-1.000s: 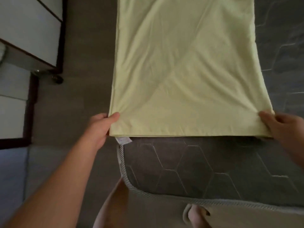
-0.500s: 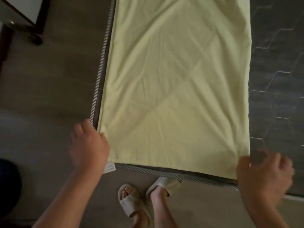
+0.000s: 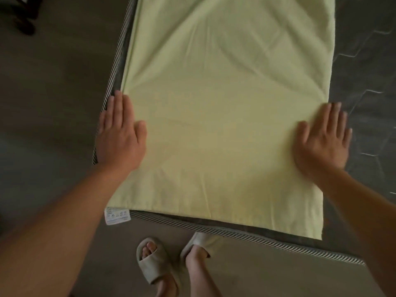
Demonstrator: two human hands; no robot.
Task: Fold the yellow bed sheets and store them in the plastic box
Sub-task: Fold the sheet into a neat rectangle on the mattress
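Left hand (image 3: 120,133) flat, fingers straight and together, pressed on the left edge of the yellow bed sheet (image 3: 225,103), partly over the striped piping of the mattress (image 3: 364,82). Right hand (image 3: 323,142) likewise flat, fingers spread a little, pressed on the sheet's right edge, fingertips reaching onto the dark quilted mattress top. Nothing gripped in either hand. Sheet folded into a long strip, spread along the left side of the mattress, running away from the person and out of view at the top, faint creases across it. Near edge just over the mattress's front border. White care label (image 3: 116,215) hanging at the near left corner. Below the mattress edge, two feet in pale open-toed slippers (image 3: 152,262) on a grey-brown floor (image 3: 53,93). Dark furniture leg (image 3: 25,20) at upper left.
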